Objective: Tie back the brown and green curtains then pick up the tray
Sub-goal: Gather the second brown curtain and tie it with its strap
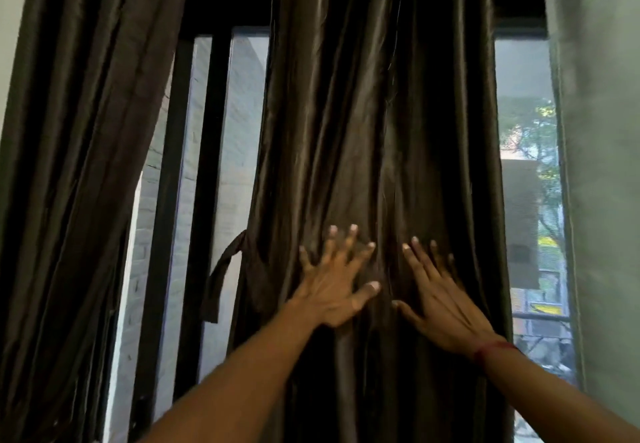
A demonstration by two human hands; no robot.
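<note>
Left hand (334, 285): flat, fingers spread, grip released, pressed on the brown curtain (374, 131).
Right hand (440, 293): flat and released too, just right of it.
Green curtain (602, 165): far right.

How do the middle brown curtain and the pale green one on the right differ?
The middle brown curtain is dark and glossy; the green curtain is pale and matte. Both hands, left hand and right hand, lie spread on the brown one; none touches the green. Both hang full length.

Both hands (332, 283) (440, 300) flat, fingers splayed
</note>
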